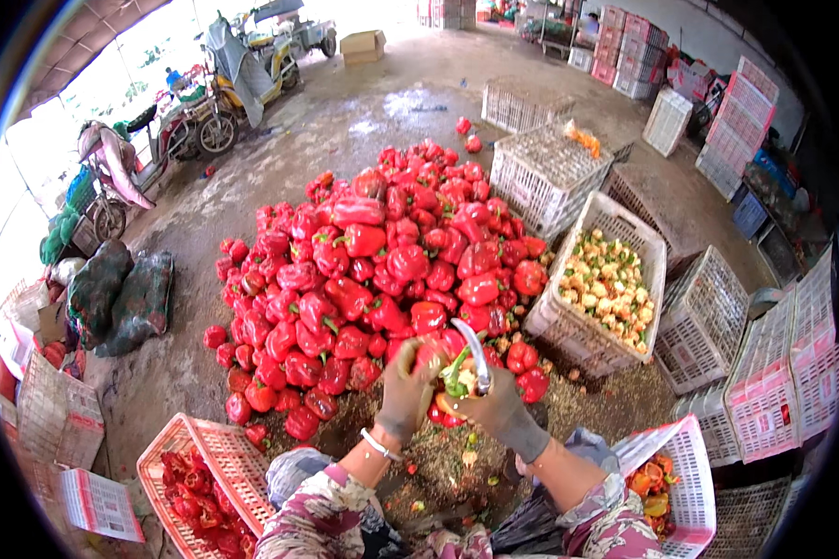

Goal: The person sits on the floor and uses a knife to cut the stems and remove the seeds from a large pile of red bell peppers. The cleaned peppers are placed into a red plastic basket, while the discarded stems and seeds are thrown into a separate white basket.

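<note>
My left hand (404,391), in a soiled glove, is closed around a red bell pepper (430,355) just in front of the large pile of red bell peppers (349,293). My right hand (493,409), gloved too, grips a curved metal blade (477,353) that points up and away from me. Between the hands is a green pepper stem with its pale seed core (456,381); the right fingers touch it. Reddish-orange pepper flesh shows below the right fingers. The blade's handle is hidden in the right hand.
A crate of cut-out cores (605,286) stands right of the pile. A red crate (210,454) of opened peppers is at my left, a white-pink crate (692,475) of orange-red pieces at my right. Stacked crates line the right; scooters (217,129) stand back left. Seeds litter the floor.
</note>
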`<state>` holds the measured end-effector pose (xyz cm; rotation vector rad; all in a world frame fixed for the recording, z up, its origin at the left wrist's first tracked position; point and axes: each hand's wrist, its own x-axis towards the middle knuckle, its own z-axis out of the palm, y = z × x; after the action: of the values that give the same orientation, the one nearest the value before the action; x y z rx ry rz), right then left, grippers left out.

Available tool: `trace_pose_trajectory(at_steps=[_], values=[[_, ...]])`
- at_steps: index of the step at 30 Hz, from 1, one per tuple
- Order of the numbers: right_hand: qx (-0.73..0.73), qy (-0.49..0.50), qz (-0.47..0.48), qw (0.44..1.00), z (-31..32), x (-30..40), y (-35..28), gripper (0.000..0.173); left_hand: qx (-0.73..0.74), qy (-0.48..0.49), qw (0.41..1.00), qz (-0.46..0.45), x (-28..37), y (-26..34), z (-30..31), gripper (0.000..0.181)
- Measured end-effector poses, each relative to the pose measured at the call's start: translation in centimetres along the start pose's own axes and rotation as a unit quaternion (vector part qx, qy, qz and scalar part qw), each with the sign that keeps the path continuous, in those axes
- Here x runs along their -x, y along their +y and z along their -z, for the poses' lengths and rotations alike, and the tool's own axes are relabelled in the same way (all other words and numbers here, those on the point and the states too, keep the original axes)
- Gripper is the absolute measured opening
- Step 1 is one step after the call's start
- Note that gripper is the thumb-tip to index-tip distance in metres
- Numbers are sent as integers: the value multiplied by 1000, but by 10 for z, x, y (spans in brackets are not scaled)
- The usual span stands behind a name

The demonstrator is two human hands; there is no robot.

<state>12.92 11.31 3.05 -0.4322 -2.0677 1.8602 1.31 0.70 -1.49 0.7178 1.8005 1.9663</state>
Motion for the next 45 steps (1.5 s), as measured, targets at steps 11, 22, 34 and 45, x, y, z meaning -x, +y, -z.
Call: trace_pose_trajectory(at_steps=[11, 22, 34, 45], values=[[-210, -53, -212, 953, 25, 6, -15, 18, -90, -47, 991, -84, -6, 24, -11, 39], [-223, 123, -159, 954, 78, 2, -16, 29, 129, -86, 987, 26, -8, 19, -9, 30], [-36, 55, -44, 997, 91, 7, 5, 13, 120, -89, 986, 71, -2, 5, -10, 37], [66, -23, -80, 994, 30, 7, 53, 17, -249, -66, 949, -180, -1, 14, 8, 35]])
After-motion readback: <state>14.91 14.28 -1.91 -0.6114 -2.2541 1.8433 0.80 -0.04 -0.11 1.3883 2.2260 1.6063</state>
